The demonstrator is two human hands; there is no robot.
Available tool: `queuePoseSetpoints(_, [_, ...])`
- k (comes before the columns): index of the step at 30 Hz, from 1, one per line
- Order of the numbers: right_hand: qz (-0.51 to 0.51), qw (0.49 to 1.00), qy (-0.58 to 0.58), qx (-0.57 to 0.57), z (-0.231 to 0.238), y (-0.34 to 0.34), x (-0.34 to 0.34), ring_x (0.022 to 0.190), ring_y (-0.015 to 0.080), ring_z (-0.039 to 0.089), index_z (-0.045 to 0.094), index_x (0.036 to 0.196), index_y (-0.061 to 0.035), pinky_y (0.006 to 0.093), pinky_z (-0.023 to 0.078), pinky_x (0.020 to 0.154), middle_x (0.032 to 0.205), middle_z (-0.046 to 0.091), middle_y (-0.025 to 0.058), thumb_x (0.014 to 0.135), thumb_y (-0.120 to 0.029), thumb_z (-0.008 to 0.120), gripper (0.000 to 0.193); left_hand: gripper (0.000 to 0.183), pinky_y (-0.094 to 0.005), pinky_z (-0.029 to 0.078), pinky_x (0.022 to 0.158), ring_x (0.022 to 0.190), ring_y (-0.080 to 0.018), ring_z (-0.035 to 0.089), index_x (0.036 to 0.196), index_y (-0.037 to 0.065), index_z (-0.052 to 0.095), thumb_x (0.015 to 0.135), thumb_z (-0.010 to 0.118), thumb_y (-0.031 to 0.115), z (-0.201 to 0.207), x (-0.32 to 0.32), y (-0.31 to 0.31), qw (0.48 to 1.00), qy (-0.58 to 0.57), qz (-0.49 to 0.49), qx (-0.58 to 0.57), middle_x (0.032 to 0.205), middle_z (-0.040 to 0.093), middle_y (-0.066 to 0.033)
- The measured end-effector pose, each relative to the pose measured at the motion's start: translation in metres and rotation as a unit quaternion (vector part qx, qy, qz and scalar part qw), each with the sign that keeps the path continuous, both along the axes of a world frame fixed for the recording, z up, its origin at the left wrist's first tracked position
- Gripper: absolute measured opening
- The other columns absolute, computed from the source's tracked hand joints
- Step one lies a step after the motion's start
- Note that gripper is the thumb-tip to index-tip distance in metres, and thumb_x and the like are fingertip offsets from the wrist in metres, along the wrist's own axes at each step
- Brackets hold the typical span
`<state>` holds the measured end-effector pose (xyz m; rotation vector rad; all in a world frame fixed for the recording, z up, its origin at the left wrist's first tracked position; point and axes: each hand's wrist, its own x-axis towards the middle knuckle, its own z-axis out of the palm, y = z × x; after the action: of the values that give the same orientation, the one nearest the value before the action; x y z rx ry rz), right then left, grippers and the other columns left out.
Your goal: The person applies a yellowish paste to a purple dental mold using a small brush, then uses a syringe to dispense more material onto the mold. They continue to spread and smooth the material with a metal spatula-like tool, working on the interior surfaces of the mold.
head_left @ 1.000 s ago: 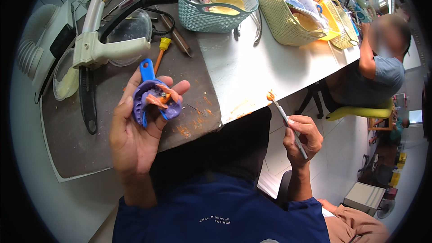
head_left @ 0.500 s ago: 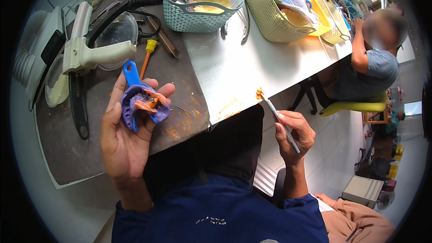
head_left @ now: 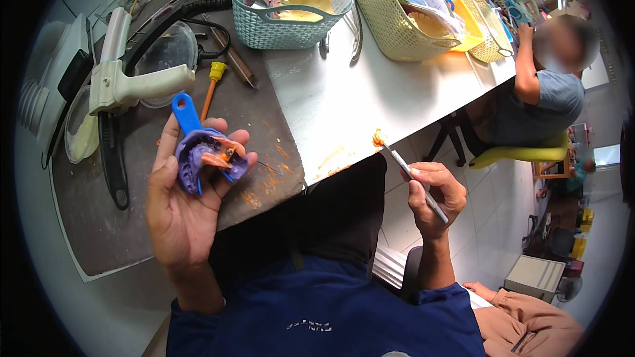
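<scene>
A blue dental impression tray [head_left: 188,114] filled with purple impression material [head_left: 192,155] rests in my left hand [head_left: 186,215], its handle pointing away from me. Orange-pink material [head_left: 217,158] lies across the middle of the impression. My right hand [head_left: 433,197] pinches a slim silver scalpel-like knife [head_left: 417,184], its tip pointing up and left. A lump of orange material [head_left: 378,137] clings to that tip, over the front edge of the white worktop [head_left: 317,106]. Orange smears [head_left: 334,160] mark the worktop between the hands.
A white dispensing gun [head_left: 142,82] lies left on the dark mat [head_left: 228,102], beside a yellow-capped orange stick [head_left: 213,86] and a brown-handled tool [head_left: 231,58]. Mesh baskets, one blue [head_left: 284,32] and one cream [head_left: 397,33], hold dental models. A co-worker [head_left: 555,102] sits at right.
My right hand has shifted slightly right and down with the knife. The impression tray has tilted a little in my left hand. The view has shifted slightly.
</scene>
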<state>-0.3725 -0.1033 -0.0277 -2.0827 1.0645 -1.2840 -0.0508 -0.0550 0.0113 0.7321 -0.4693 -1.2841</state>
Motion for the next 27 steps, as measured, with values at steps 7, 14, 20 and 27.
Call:
queuePoseSetpoints(7, [-0.008, 0.999, -0.033, -0.003, -0.0005, 0.0004, 0.0007, 0.083, 0.0207, 0.07, 0.066, 0.101, 0.0036, 0.0296, 0.057, 0.076, 0.094, 0.07, 0.0191, 0.083, 0.008, 0.064, 0.018, 0.063, -0.0622, 0.045, 0.104, 0.128, -0.0447, 0.05, 0.153, -0.001, 0.015, 0.1, 0.042, 0.019, -0.0004, 0.0009, 0.0012, 1.0, 0.016, -0.016, -0.017, 0.14, 0.043, -0.0286])
queuePoseSetpoints(14, [-0.018, 0.999, -0.014, -0.026, -0.0025, 0.0044, 0.0003, 0.083, 0.0197, 0.07, 0.066, 0.1, 0.0015, 0.0283, 0.056, 0.075, 0.095, 0.07, 0.0185, 0.079, 0.013, 0.066, 0.024, 0.064, -0.0621, 0.045, 0.104, 0.128, -0.0452, 0.05, 0.153, -0.001, 0.014, 0.1, 0.043, 0.018, -0.0016, 0.0011, 0.0008, 0.999, 0.022, -0.017, -0.024, 0.14, 0.043, -0.029])
queuePoseSetpoints(20, [-0.006, 0.995, 0.052, -0.083, 0.0008, -0.0008, 0.0052, 0.082, 0.0227, 0.072, 0.067, 0.099, -0.0022, 0.0286, 0.056, 0.069, 0.094, 0.072, 0.0162, 0.073, 0.012, 0.074, 0.03, 0.065, -0.0617, 0.045, 0.104, 0.126, -0.046, 0.052, 0.153, 0.001, 0.015, 0.099, 0.044, 0.023, 0.0004, -0.001, 0.0006, 1.0, 0.0, 0.003, -0.007, 0.137, 0.045, -0.0297])
queuePoseSetpoints(27, [0.008, 0.985, 0.095, -0.146, -0.0043, -0.0007, 0.0068, 0.081, 0.0259, 0.072, 0.066, 0.102, -0.0033, 0.032, 0.057, 0.072, 0.094, 0.071, 0.0156, 0.074, 0.011, 0.075, 0.032, 0.066, -0.061, 0.045, 0.105, 0.125, -0.0456, 0.052, 0.153, 0.0, 0.015, 0.099, 0.044, 0.024, -0.0002, -0.0018, 0.001, 1.0, -0.002, 0.004, -0.008, 0.137, 0.045, -0.0296])
